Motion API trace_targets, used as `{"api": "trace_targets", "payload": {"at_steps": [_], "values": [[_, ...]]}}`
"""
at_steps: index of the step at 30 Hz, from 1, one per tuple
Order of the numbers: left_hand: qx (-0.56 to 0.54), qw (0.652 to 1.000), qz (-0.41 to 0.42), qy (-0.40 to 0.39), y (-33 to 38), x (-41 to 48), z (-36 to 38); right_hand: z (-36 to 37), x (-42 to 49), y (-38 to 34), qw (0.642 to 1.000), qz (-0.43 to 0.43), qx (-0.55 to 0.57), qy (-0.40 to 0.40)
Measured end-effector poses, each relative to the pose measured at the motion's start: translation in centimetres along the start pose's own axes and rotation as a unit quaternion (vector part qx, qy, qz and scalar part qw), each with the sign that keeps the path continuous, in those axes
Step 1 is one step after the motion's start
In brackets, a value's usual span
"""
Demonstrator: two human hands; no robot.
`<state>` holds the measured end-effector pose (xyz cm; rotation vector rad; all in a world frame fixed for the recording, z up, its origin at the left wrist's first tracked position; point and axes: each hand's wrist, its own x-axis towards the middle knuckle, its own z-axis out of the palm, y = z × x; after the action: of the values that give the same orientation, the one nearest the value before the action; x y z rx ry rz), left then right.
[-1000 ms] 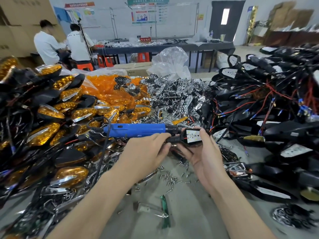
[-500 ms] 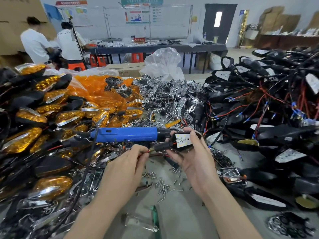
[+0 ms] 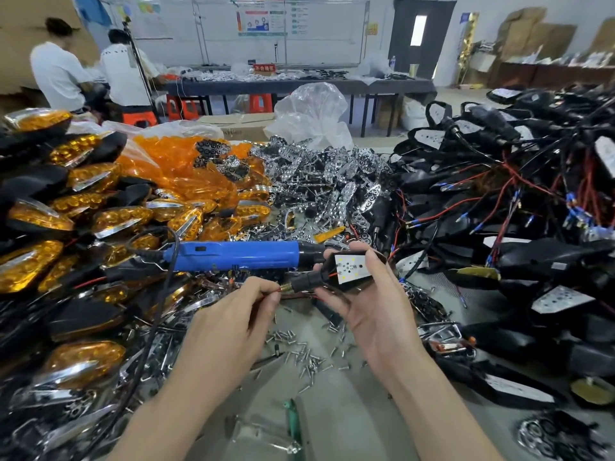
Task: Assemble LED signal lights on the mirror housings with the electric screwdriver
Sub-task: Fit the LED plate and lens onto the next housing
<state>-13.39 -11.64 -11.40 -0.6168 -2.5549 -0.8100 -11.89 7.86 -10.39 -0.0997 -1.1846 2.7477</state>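
Fingers (image 3: pixel 266 296) of the left hand (image 3: pixel 229 324) are being pinched tight together on a thin red wire (image 3: pixel 279 289). The wire is being held right where it is coming out of the brass tip of the black housing (image 3: pixel 312 280). Fingers (image 3: pixel 334 302) of the right hand (image 3: pixel 376 307) are being curled around that housing, with some under it and one over the top. One white LED board (image 3: pixel 352 267) is being kept face up inside the housing, between the right hand's fingers. Only one housing is being held, and both hands are being used on it.

One blue electric screwdriver (image 3: pixel 233 256) is being left lying on its side just behind the two hands. It is not being held by either hand, and its black nose is being pointed at the right hand. Small loose screws (image 3: pixel 307 352) are being left scattered on the gray table (image 3: pixel 349 414) just below the hands; they are too many to be counted. One green-handled tool (image 3: pixel 293 424) is being left near the front edge.

Big heaps are being kept all around: amber lights (image 3: pixel 83 201) on the left, shiny chrome pieces (image 3: pixel 326 181) behind the screwdriver, and dark parts (image 3: pixel 515 254) with red wires on the right. Two people (image 3: pixel 58 74) in white shirts are being seen far back, at another table.
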Motion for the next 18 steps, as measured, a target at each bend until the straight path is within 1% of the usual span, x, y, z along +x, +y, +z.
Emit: {"api": "trace_targets", "payload": {"at_steps": [5, 14, 18], "values": [[-0.021, 1.000, -0.005, 0.006, 0.12, -0.13, 0.02, 0.01, -0.01, -0.07, 1.000, 0.000, 0.003, 0.005], [-0.016, 1.000, -0.010, 0.007, 0.25, -0.02, -0.31, -0.23, 0.10, 0.03, 1.000, -0.011, -0.015, 0.014], [-0.031, 0.999, 0.008, 0.017, 0.24, -0.06, -0.39, -0.15, 0.14, 0.23, 0.999, -0.022, -0.022, 0.020]]}}
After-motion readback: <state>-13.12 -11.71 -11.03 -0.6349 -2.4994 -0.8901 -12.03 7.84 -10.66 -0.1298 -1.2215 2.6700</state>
